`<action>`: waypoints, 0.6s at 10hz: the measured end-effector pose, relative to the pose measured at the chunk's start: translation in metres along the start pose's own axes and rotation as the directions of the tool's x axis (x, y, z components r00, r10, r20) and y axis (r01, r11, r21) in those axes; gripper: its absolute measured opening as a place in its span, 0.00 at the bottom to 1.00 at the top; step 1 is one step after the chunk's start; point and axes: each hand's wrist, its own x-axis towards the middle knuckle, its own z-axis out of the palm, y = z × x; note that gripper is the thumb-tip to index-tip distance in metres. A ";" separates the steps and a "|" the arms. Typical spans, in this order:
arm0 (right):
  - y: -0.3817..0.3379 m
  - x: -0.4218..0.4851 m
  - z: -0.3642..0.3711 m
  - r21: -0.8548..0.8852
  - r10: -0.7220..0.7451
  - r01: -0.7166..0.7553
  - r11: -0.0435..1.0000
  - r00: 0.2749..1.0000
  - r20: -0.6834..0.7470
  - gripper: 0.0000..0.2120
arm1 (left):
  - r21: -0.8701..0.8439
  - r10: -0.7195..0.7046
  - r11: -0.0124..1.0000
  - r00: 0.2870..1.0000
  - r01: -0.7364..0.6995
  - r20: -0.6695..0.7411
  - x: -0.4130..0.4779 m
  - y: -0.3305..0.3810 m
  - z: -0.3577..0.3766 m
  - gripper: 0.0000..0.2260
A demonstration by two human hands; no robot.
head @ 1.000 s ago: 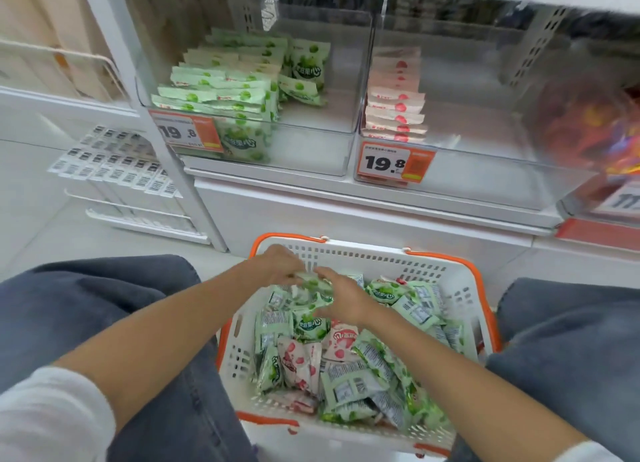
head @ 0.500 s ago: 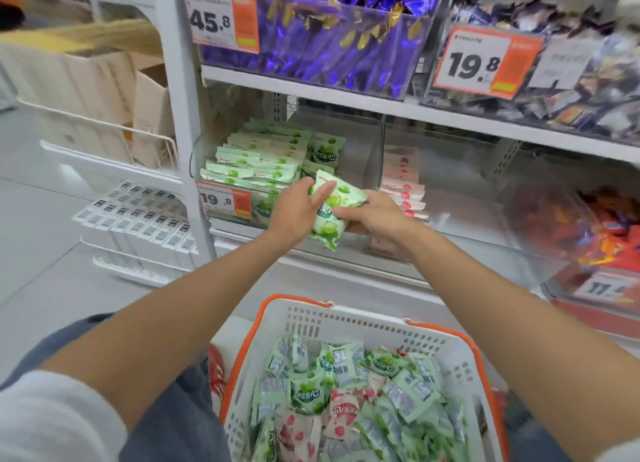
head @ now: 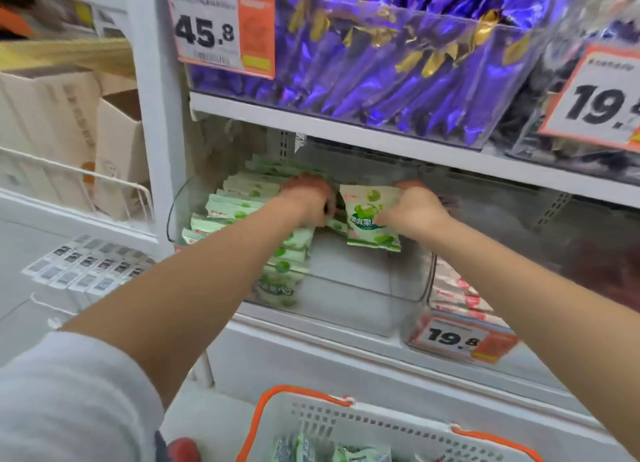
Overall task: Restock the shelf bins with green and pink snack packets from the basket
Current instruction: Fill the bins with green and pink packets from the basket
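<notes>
Right hand (head: 414, 209) pinches a green packet (head: 372, 219) by its side and holds it upright inside the clear bin (head: 408, 281). My left hand (head: 306, 198) curls its fingers at the green stack (head: 242, 205), at nine o'clock from that packet; what it grips I cannot tell. Bare bin floor lies open below the packet, at six o'clock. Pink packets (head: 453, 288) fill the next bin at four o'clock. I see the basket (head: 346, 423) rim at six o'clock.

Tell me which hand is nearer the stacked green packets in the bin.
Left. The left hand rests against the stacked green packets; the right hand is off to their right, holding a green packet.
</notes>
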 end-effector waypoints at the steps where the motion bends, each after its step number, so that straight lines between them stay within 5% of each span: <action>1: 0.002 0.012 0.008 -0.067 0.040 -0.037 0.997 0.998 0.046 0.20 | -0.088 -0.003 0.996 1.000 0.002 -0.017 0.021 -0.003 0.001 0.03; 2: 0.004 0.023 0.021 -0.074 0.108 -0.102 0.992 0.991 0.076 0.18 | -0.240 0.008 0.971 0.998 -0.022 -0.059 0.037 -0.004 0.001 0.05; 4: 0.014 0.067 0.059 0.213 0.300 -0.335 0.918 0.937 0.181 0.17 | -0.390 -0.039 0.920 0.980 -0.041 -0.195 0.051 -0.015 -0.005 0.09; 6: -0.010 0.079 0.091 0.623 0.454 -0.416 0.662 0.884 0.108 0.12 | -0.339 -0.114 0.940 0.975 0.043 -0.193 0.033 -0.027 0.008 0.13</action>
